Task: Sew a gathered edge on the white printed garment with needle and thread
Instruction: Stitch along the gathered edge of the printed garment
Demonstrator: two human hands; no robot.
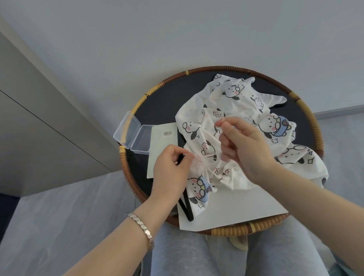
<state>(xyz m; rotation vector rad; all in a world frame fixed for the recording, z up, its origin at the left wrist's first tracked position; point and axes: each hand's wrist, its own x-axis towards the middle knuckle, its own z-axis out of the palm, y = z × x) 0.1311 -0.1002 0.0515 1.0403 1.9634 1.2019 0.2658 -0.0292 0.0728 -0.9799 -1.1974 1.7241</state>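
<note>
Both hands, left (170, 166) and right (244, 148), pinch the white printed garment (233, 107) on a round tray (308, 104).

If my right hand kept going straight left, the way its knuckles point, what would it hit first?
Most likely the white printed garment, which spreads just left of the right hand; beyond that lies the white card. Depth is unclear, so the hand may pass above the garment.

My left hand (169, 167) reaches in from the lower left on a bare forearm, its thumb and fingertips pinching an edge of the garment (227, 99). My right hand (245, 148) comes in from the lower right and sits higher, its back toward the camera and fingers curled. Its thumb and forefinger press together at the top on something too fine for me to see.
</note>
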